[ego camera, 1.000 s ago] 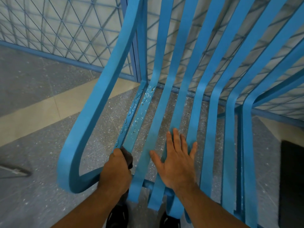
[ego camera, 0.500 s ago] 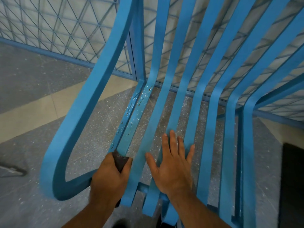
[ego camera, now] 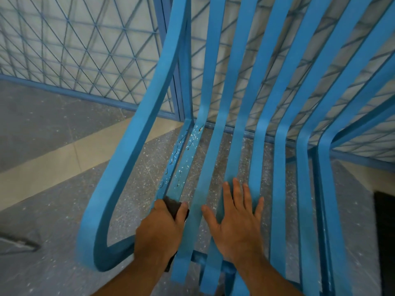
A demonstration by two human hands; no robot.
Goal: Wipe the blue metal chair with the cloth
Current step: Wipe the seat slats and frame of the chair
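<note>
While the right hand (ego camera: 236, 224) lies flat on the seat slats, the left hand (ego camera: 159, 230) pinches the cloth (ego camera: 172, 205) against the chair's (ego camera: 136, 150) wet leftmost slat, which runs away toward the backrest.

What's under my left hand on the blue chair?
A dark cloth, gripped by the left hand against a seat slat. Only its edges show; the hand covers the rest.

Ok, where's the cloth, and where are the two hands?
cloth (ego camera: 173, 205), head view, on the dark patch showing between thumb and fingers.
left hand (ego camera: 159, 233), head view, on the back of the hand.
right hand (ego camera: 235, 225), head view, on the back of the hand.
</note>
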